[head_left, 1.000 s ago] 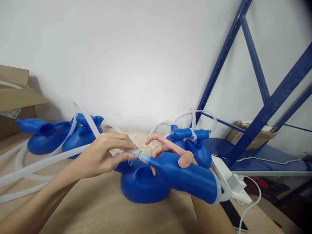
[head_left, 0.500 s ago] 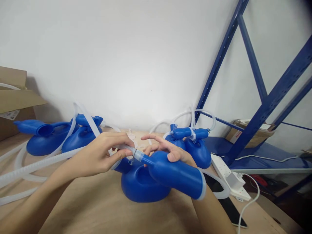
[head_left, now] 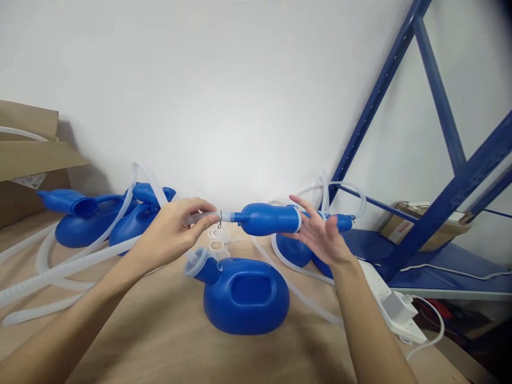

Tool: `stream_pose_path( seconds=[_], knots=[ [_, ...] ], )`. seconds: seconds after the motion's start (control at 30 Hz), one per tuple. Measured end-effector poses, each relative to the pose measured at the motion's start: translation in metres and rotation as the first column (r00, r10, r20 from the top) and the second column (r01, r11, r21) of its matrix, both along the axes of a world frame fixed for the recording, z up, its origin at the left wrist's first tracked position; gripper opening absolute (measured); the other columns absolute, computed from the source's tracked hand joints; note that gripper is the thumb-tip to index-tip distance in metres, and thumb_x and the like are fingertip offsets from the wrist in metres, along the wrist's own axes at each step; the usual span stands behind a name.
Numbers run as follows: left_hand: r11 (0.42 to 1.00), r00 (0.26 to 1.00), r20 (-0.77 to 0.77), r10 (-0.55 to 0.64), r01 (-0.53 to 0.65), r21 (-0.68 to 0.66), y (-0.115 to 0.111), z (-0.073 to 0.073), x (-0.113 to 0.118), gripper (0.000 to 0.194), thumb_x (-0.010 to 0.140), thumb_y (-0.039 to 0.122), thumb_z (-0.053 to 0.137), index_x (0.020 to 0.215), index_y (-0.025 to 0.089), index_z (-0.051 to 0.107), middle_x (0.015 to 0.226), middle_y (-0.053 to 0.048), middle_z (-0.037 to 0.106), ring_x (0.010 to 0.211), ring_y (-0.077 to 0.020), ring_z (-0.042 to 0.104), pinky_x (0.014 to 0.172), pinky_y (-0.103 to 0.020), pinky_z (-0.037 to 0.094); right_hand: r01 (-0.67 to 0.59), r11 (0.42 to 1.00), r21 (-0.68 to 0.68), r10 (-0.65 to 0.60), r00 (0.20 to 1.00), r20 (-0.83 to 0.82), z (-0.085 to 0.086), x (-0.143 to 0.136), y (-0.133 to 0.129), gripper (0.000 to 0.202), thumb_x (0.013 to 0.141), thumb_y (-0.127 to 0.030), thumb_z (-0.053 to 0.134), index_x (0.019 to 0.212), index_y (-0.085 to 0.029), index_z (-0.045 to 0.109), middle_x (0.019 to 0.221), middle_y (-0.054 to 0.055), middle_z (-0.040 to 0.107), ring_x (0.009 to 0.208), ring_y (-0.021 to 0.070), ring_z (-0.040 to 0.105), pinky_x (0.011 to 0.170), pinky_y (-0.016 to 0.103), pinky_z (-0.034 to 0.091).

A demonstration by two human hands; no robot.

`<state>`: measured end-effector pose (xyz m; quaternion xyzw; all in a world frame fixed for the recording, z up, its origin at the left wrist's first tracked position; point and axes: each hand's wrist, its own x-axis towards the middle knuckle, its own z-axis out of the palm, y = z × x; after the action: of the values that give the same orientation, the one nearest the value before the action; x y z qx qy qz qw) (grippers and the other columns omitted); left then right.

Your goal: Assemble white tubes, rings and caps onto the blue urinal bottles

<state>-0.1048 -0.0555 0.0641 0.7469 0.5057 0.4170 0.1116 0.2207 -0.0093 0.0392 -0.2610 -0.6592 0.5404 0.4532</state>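
My left hand (head_left: 182,221) pinches a translucent ribbed hose (head_left: 196,218) close to its end. A small wire clip (head_left: 220,220) circles the hose at my fingertips. The hose end is joined to the narrow spout of a blue plastic funnel piece (head_left: 266,219), held level in the air. Beside the funnel's wide, white-rimmed end, my right hand (head_left: 320,232) has its fingers spread; some fingers pass behind the rim, and whether they touch is unclear. Below stands a blue urinal bottle (head_left: 246,296) with a moulded handle and a whitish cap (head_left: 196,260) on its angled neck.
More blue bottles with hoses stand at left (head_left: 76,229) and behind my right hand. Small translucent rings and caps (head_left: 218,242) lie behind the near bottle. A cardboard box (head_left: 36,160) is far left; a power strip (head_left: 394,304) and blue metal shelf (head_left: 432,256) are right.
Both hands lifted the funnel and hose up and away from the bottle, turning the funnel level. My right hand slid from the funnel's body to its wide end and spread its fingers.
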Motion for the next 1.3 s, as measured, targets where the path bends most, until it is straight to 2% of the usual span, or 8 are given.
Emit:
stream_pose_path(
  seconds=[0.13, 0.27, 0.37, 0.43, 0.6, 0.77, 0.97, 1.3],
  knots=[
    [1.0, 1.0, -0.013, -0.023, 0.023, 0.004, 0.003, -0.003, 0.003, 0.046, 0.092, 0.061, 0.055, 0.097, 0.02, 0.076, 0.097, -0.004, 0.078, 0.087, -0.0145, 0.07, 0.066, -0.019, 0.05, 0.273, 0.918, 0.289, -0.325, 0.934, 0.149, 0.007, -0.014, -0.01, 0.083, 0.072, -0.053, 0.089, 0.142, -0.028, 0.052, 0.132, 0.01, 0.06, 0.112, 0.0253, 0.061, 0.092, 0.037, 0.053],
    [0.996, 0.994, -0.072, -0.083, 0.082, -0.02, 0.001, -0.001, 0.002, 0.049, 0.091, 0.064, 0.054, 0.095, 0.021, 0.076, 0.096, -0.003, 0.078, 0.086, -0.0144, 0.07, 0.063, -0.018, 0.049, 0.452, 0.772, 0.446, -0.523, 0.851, 0.043, 0.016, -0.025, -0.013, 0.058, 0.068, -0.046, 0.09, 0.116, -0.025, 0.066, 0.116, 0.006, 0.064, 0.102, 0.0248, 0.061, 0.092, 0.038, 0.052],
    [0.999, 0.992, -0.117, -0.044, 0.042, -0.017, 0.002, 0.003, -0.01, 0.044, 0.09, 0.061, 0.055, 0.094, 0.022, 0.077, 0.093, -0.002, 0.078, 0.084, -0.0141, 0.07, 0.065, -0.02, 0.049, 0.593, 0.7, 0.398, -0.578, 0.798, -0.172, 0.023, -0.004, -0.014, 0.052, 0.067, -0.047, 0.087, 0.111, -0.027, 0.066, 0.109, 0.005, 0.063, 0.097, 0.0238, 0.061, 0.08, 0.034, 0.053],
    [1.0, 0.991, -0.131, -0.012, 0.012, -0.002, 0.002, 0.006, -0.019, 0.041, 0.09, 0.058, 0.057, 0.093, 0.023, 0.077, 0.09, -0.001, 0.078, 0.082, -0.0137, 0.069, 0.068, -0.021, 0.05, 0.625, 0.718, 0.307, -0.543, 0.778, -0.314, 0.028, 0.016, -0.018, 0.053, 0.067, -0.047, 0.084, 0.113, -0.028, 0.066, 0.104, 0.005, 0.062, 0.088, 0.0214, 0.06, 0.068, 0.03, 0.05],
    [0.996, 0.988, -0.136, -0.074, 0.08, 0.043, -0.002, 0.007, -0.017, 0.042, 0.093, 0.059, 0.055, 0.1, 0.024, 0.076, 0.096, 0.0, 0.077, 0.085, -0.0109, 0.068, 0.063, -0.015, 0.049, 0.097, 0.943, 0.317, -0.178, 0.955, 0.238, 0.038, 0.016, -0.045, 0.06, 0.071, -0.044, 0.087, 0.124, -0.027, 0.064, 0.105, 0.009, 0.067, 0.09, 0.0262, 0.066, 0.074, 0.037, 0.054],
    [0.939, 0.958, -0.24, -0.158, 0.221, 0.263, -0.009, -0.003, 0.003, 0.034, 0.098, 0.048, 0.055, 0.111, 0.025, 0.076, 0.103, -0.001, 0.078, 0.085, -0.0085, 0.07, 0.069, -0.015, 0.051, -0.254, 0.907, 0.335, 0.021, 0.824, 0.567, 0.03, -0.045, -0.057, 0.067, 0.079, -0.039, 0.085, 0.14, -0.027, 0.058, 0.115, 0.006, 0.068, 0.103, 0.0248, 0.064, 0.096, 0.039, 0.05],
    [0.862, 0.944, -0.313, -0.103, 0.242, 0.446, -0.011, -0.003, 0.002, 0.026, 0.097, 0.033, 0.059, 0.115, 0.021, 0.074, 0.103, -0.002, 0.077, 0.086, -0.0064, 0.072, 0.071, -0.013, 0.052, -0.171, 0.958, 0.232, 0.024, 0.848, 0.529, 0.019, -0.054, -0.059, 0.086, 0.077, -0.044, 0.087, 0.143, -0.031, 0.035, 0.124, 0.004, 0.063, 0.092, 0.0191, 0.066, 0.083, 0.033, 0.053],
    [0.792, 0.916, -0.388, -0.098, 0.308, 0.527, -0.015, -0.005, 0.004, 0.026, 0.097, 0.024, 0.058, 0.117, 0.015, 0.072, 0.1, -0.005, 0.077, 0.082, -0.0074, 0.073, 0.07, -0.015, 0.056, -0.221, 0.951, 0.217, 0.041, 0.785, 0.618, 0.024, -0.068, -0.064, 0.076, 0.069, -0.037, 0.09, 0.136, -0.025, 0.057, 0.115, 0.003, 0.068, 0.099, 0.0224, 0.065, 0.089, 0.036, 0.051]
  ],
)
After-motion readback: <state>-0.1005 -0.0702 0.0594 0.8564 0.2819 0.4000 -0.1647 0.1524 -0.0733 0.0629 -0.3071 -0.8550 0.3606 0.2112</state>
